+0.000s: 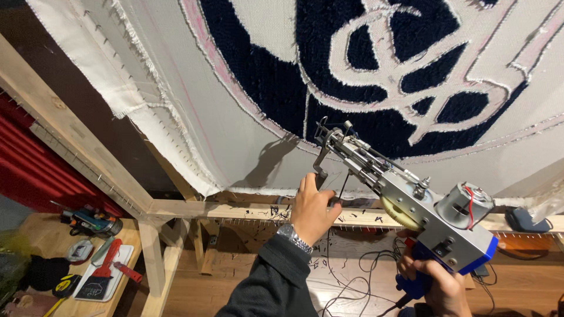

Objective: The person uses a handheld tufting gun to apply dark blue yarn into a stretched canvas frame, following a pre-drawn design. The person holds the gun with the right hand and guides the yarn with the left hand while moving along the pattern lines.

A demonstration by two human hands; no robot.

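Observation:
A tufting gun with a grey metal body, a blue grip and a small motor points up and left at a stretched white cloth. My right hand is shut on the blue grip at the bottom right. My left hand, with a metal wristwatch and a dark sleeve, grips the gun's front handle below the needle. The needle tip sits just below the dark blue tufted area of a round design with white lettering.
A wooden frame with rows of nails holds the cloth. A low table at the bottom left carries a red-handled cutter, a tape measure and other tools. Cables and dark yarn scraps lie on the wooden floor.

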